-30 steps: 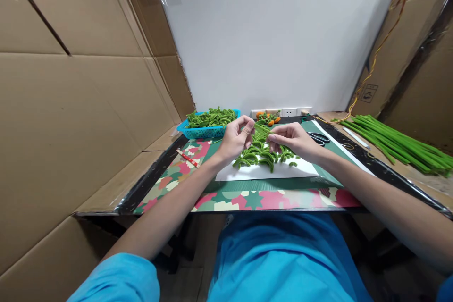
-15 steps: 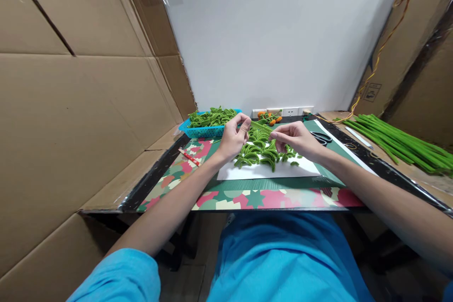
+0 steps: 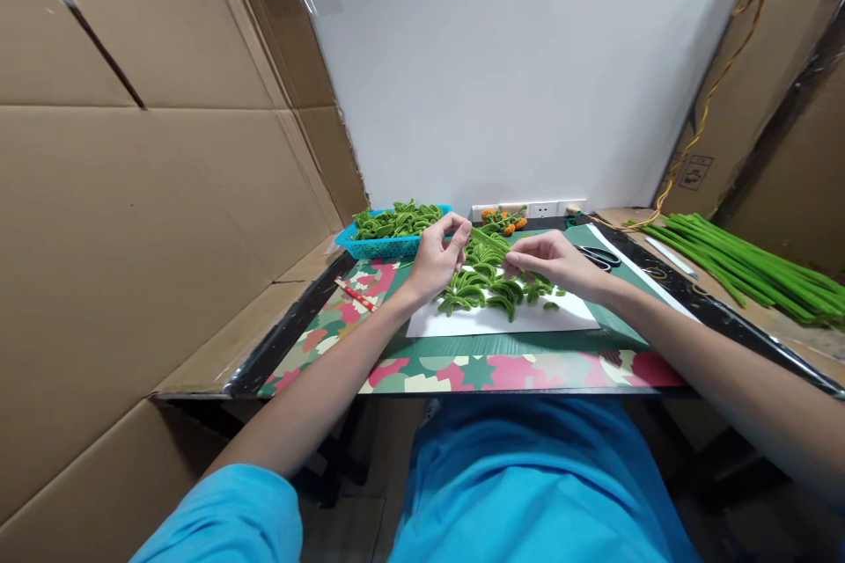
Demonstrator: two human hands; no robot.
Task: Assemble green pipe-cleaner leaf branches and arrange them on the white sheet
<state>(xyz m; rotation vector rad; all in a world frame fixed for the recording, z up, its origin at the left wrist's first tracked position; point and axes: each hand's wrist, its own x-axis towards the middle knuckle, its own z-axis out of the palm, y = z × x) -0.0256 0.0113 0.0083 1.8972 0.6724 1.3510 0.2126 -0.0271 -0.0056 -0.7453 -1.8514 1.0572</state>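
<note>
Between my two hands a fuzzy green strip point(image 3: 487, 239) is stretched above the table. My left hand point(image 3: 441, 257) pinches its left end, and my right hand point(image 3: 551, 264) has thumb and fingers closed on its right end. Below them, many short curved green fuzzy pieces point(image 3: 470, 292) lie on a white sheet point(image 3: 449, 325). A single curved piece point(image 3: 550, 306) rests apart near the sheet's right side. The tips of some fingers are hidden behind the thumbs.
A blue basket point(image 3: 379, 247) heaped with green pieces stands at the back left. Orange and green items point(image 3: 503, 220) lie by the wall. Black-handled scissors point(image 3: 599, 258) are right of my right hand; farther right lie a white pen-like tool point(image 3: 670, 256) and long green stems point(image 3: 753, 268). A red stick point(image 3: 356, 295) lies left.
The view has shifted very slightly. Both hands keep nearly the same place, with the green strip still held between them.
</note>
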